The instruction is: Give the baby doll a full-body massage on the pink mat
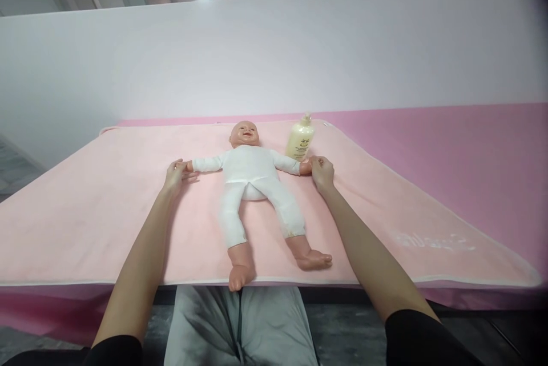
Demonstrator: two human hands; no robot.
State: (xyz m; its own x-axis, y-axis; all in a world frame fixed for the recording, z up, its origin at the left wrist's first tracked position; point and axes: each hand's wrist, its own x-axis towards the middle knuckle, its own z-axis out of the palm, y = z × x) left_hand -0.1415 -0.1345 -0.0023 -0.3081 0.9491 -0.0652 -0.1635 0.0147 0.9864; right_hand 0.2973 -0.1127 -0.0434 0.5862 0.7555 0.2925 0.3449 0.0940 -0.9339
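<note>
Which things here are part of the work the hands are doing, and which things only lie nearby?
In use:
- baby doll, on its back, arms spread
- left hand, at one doll hand
- right hand, at the other doll hand
- pink blanket under the doll

Lying about:
- lotion pump bottle, upright near the doll's head

One baby doll (252, 183), one pump bottle (300, 139), one pink blanket (85, 217), two hands.
</note>
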